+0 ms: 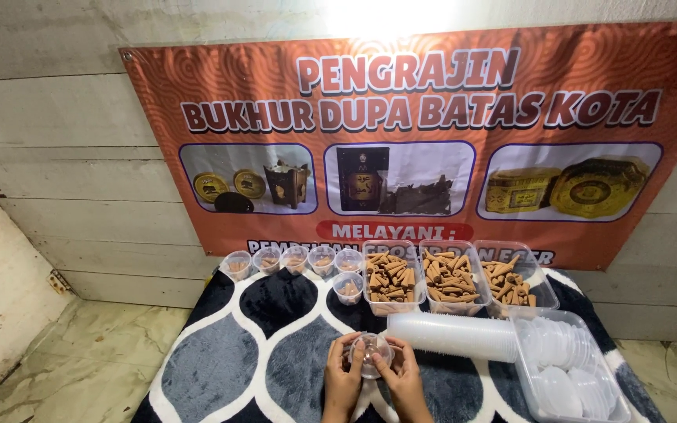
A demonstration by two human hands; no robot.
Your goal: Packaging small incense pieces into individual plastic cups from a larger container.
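Both of my hands meet low in the middle of the view around one small clear plastic cup (370, 354). My left hand (342, 379) grips its left side and my right hand (403, 379) its right side, thumbs on the rim. What the cup holds is hidden. Just to the right of my hands a stack of clear cups (452, 335) lies on its side on the patterned cloth (237, 345). Farther back stand three clear tubs of brown cone-shaped pieces (389, 276).
Several small filled cups (292, 258) line the cloth's far edge, with one more cup (348, 288) in front. A clear box of round lids (564, 368) sits at the right. An orange banner (401, 141) hangs on the plank wall. Tiled floor lies at the left.
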